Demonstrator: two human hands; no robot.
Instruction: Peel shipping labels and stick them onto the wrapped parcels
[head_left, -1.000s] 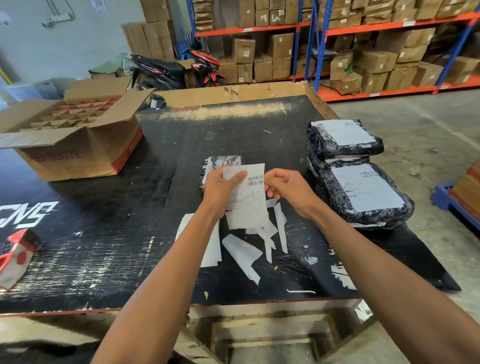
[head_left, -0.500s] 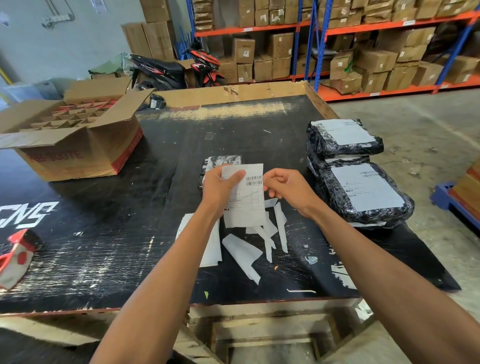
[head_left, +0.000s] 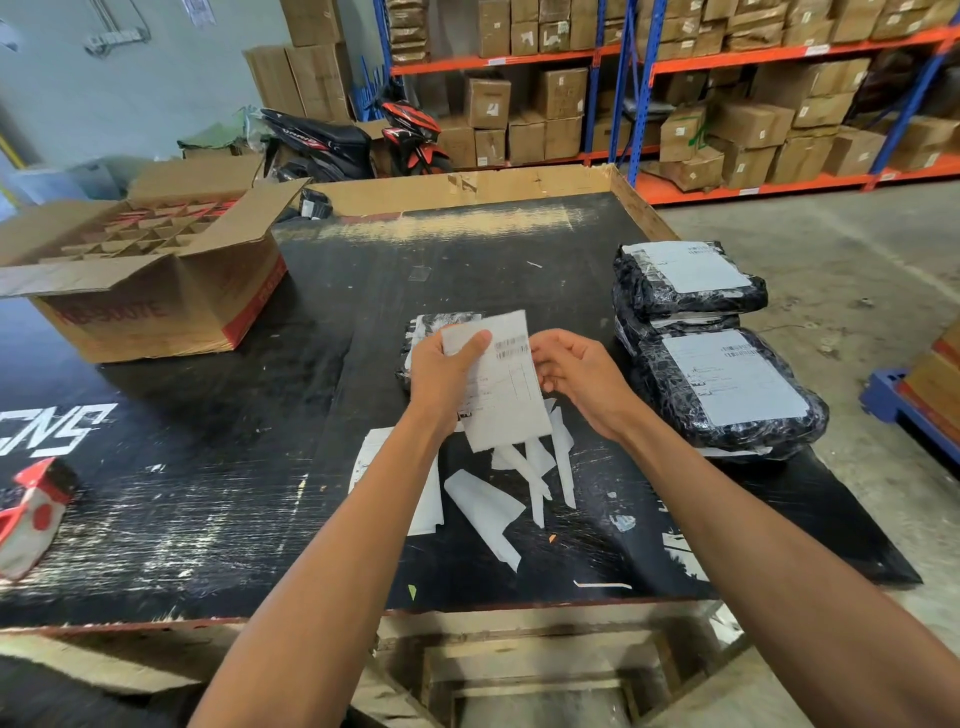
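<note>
My left hand (head_left: 448, 375) grips a white shipping label (head_left: 506, 387) with barcodes at its top, held upright above the black table (head_left: 208, 493). My right hand (head_left: 584, 376) pinches the label's right edge with curled fingers. Behind the label lies a small black wrapped parcel (head_left: 431, 325), mostly hidden by my left hand. To the right, a stack of black wrapped parcels: the near one (head_left: 727, 395) and the far one (head_left: 685, 280) each carry a white label on top.
Peeled backing strips (head_left: 524, 473) and a sheet of labels (head_left: 426, 499) litter the table below my hands. An open cardboard box (head_left: 145, 275) with dividers stands at the left. A red-and-white tape dispenser (head_left: 31, 509) lies near the left edge. Shelving with cartons and a motorbike stand behind.
The label has tilted and risen slightly in my hands; my right hand's fingers have shifted along its right edge. Nothing else has moved.
</note>
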